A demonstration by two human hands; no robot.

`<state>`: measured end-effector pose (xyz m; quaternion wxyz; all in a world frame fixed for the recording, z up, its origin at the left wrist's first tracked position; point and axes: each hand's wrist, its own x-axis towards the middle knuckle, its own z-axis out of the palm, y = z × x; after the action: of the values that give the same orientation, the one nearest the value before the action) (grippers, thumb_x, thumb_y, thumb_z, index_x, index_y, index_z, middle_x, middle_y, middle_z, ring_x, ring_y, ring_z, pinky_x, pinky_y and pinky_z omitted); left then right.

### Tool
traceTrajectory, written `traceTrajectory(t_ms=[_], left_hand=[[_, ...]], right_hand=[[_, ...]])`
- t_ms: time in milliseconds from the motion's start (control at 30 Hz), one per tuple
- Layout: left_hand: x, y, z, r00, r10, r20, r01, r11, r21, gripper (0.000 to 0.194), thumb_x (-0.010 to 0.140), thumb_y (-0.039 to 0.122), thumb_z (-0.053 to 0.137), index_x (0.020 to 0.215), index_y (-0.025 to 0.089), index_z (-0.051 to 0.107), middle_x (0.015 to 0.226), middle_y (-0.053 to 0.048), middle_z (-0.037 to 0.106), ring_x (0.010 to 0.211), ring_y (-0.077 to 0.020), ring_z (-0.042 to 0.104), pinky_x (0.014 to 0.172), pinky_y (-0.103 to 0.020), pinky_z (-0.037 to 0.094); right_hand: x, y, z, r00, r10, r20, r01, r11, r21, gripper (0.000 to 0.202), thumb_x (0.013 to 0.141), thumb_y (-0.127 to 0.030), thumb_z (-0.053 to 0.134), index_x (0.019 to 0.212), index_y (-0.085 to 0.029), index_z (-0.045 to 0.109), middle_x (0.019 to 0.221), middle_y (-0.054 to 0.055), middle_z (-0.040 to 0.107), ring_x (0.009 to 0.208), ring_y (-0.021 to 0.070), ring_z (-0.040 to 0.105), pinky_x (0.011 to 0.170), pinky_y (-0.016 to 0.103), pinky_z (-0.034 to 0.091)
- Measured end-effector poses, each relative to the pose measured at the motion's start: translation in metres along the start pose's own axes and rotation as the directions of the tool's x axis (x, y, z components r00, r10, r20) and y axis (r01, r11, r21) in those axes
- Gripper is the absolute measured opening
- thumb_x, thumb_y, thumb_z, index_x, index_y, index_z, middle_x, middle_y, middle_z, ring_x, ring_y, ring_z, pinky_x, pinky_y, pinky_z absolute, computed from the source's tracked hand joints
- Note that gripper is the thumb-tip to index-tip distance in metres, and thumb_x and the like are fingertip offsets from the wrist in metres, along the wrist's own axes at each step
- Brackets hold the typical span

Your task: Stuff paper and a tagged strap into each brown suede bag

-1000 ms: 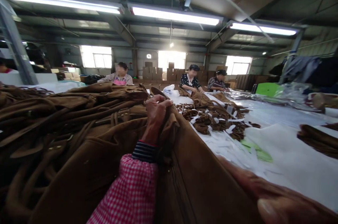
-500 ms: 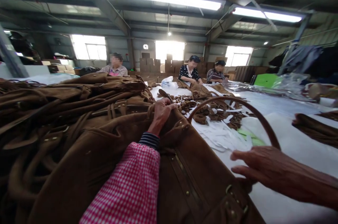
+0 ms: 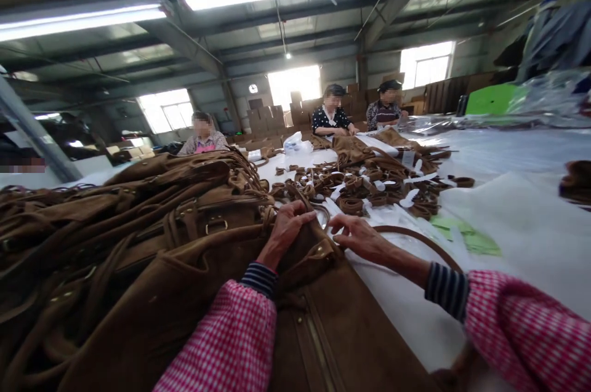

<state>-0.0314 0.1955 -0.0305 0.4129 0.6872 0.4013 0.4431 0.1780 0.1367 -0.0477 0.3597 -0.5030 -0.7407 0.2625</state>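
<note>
A large brown bag (image 3: 364,324) with a zipper and brass-coloured studs lies in front of me, its top edge pointing away. My left hand (image 3: 289,226) is closed on that bag's upper edge, beside a brown strap that sticks up past the fingers. Just right of it, my right hand (image 3: 362,239) reaches in from the right with fingers bent and apart, close to the bag's studded corner. Whether its fingertips touch the bag, I cannot tell. A curved brown handle (image 3: 418,235) arches behind my right wrist.
Brown bags with straps and buckles are piled (image 3: 175,195) on the left. Coiled brown straps with white tags (image 3: 355,186) lie heaped on the white table (image 3: 521,213). Green sheets (image 3: 471,235) are at the right. Several people work beyond, one in dotted clothing (image 3: 330,118).
My right hand has moved left and away from me, from beside the handle to near my left hand. The left hand keeps its grip on the bag. The view has tilted.
</note>
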Motion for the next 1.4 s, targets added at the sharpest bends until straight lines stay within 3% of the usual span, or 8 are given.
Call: traceTrajectory(t_ms=[300, 433, 533, 700, 867, 1033, 1200, 1400], left_hand=[[-0.004, -0.007, -0.002, 0.998, -0.050, 0.028, 0.053, 0.992, -0.114, 0.030, 0.071, 0.041, 0.082, 0.082, 0.015, 0.073, 0.081, -0.002, 0.070, 0.070, -0.0146, 0.059, 0.066, -0.025, 0.046], [-0.005, 0.003, -0.001, 0.996, -0.024, 0.090, 0.039, 0.985, -0.166, 0.026, 0.066, 0.033, 0.084, 0.084, 0.015, 0.077, 0.092, -0.004, 0.075, 0.084, -0.0184, 0.065, 0.079, -0.028, 0.049], [-0.008, 0.010, -0.004, 0.993, -0.003, 0.116, 0.023, 0.985, -0.171, 0.027, 0.062, 0.028, 0.085, 0.085, 0.015, 0.078, 0.096, -0.004, 0.076, 0.091, -0.0205, 0.066, 0.084, -0.028, 0.049], [-0.004, 0.014, -0.005, 0.999, -0.035, -0.011, 0.032, 0.987, -0.160, 0.033, 0.076, 0.046, 0.074, 0.070, 0.014, 0.072, 0.076, -0.005, 0.073, 0.071, -0.0179, 0.064, 0.073, -0.029, 0.050], [0.010, 0.008, 0.001, 0.974, -0.082, -0.211, 0.050, 0.987, -0.152, 0.044, 0.086, 0.059, 0.056, 0.073, 0.018, 0.064, 0.066, -0.004, 0.068, 0.057, -0.0183, 0.062, 0.062, -0.031, 0.051], [0.014, -0.006, 0.001, 0.925, -0.046, -0.378, 0.032, 0.999, -0.043, 0.040, 0.084, 0.054, 0.055, 0.062, 0.020, 0.057, 0.060, -0.003, 0.063, 0.056, -0.0184, 0.058, 0.058, -0.030, 0.047], [0.021, -0.027, -0.005, 0.855, -0.051, -0.515, 0.083, 0.996, 0.039, 0.038, 0.082, 0.050, 0.050, 0.057, 0.022, 0.051, 0.055, -0.001, 0.056, 0.054, -0.0176, 0.051, 0.056, -0.030, 0.040], [0.030, -0.046, -0.010, 0.833, -0.080, -0.548, 0.157, 0.983, 0.095, 0.035, 0.079, 0.049, 0.050, 0.059, 0.021, 0.051, 0.057, -0.001, 0.055, 0.058, -0.0181, 0.052, 0.057, -0.029, 0.040]], right_hand=[[0.028, 0.011, 0.008, 0.968, 0.247, 0.052, -0.238, 0.826, 0.511, 0.040, 0.075, -0.032, 0.068, 0.111, -0.015, 0.065, 0.087, 0.006, 0.071, 0.056, 0.0119, 0.055, 0.042, 0.020, 0.030], [0.050, -0.010, -0.013, 0.998, 0.056, -0.004, -0.047, 0.867, 0.497, 0.054, 0.074, -0.028, 0.067, 0.126, -0.021, 0.062, 0.131, 0.010, 0.064, 0.069, 0.0114, 0.061, 0.044, 0.019, 0.036], [0.070, -0.025, -0.014, 0.991, -0.103, 0.080, 0.056, 0.888, 0.457, 0.045, 0.076, -0.028, 0.066, 0.120, -0.019, 0.068, 0.109, 0.006, 0.071, 0.066, 0.0107, 0.057, 0.049, 0.019, 0.040], [0.085, -0.027, -0.005, 0.981, -0.182, 0.069, 0.142, 0.912, 0.384, 0.020, 0.076, -0.027, 0.065, 0.086, -0.013, 0.075, 0.066, -0.001, 0.061, 0.058, 0.0110, 0.049, 0.053, 0.023, 0.038], [0.089, -0.030, -0.009, 0.928, -0.373, -0.021, 0.373, 0.926, 0.050, 0.015, 0.084, -0.020, 0.061, 0.084, -0.015, 0.075, 0.080, 0.002, 0.069, 0.074, 0.0153, 0.059, 0.071, 0.027, 0.043], [0.095, -0.045, -0.026, 0.874, -0.441, 0.205, 0.484, 0.749, -0.453, 0.017, 0.095, -0.014, 0.055, 0.098, -0.017, 0.072, 0.096, 0.007, 0.069, 0.084, 0.0163, 0.061, 0.072, 0.026, 0.037], [0.066, -0.038, -0.038, 0.856, -0.311, 0.414, 0.506, 0.668, -0.545, 0.017, 0.095, -0.010, 0.056, 0.093, -0.016, 0.071, 0.094, 0.008, 0.070, 0.082, 0.0169, 0.062, 0.068, 0.026, 0.034], [-0.026, -0.028, -0.056, 0.809, -0.273, 0.521, 0.473, 0.828, -0.301, 0.022, 0.094, -0.011, 0.055, 0.094, -0.021, 0.074, 0.092, 0.005, 0.074, 0.086, 0.0187, 0.066, 0.076, 0.027, 0.041]])
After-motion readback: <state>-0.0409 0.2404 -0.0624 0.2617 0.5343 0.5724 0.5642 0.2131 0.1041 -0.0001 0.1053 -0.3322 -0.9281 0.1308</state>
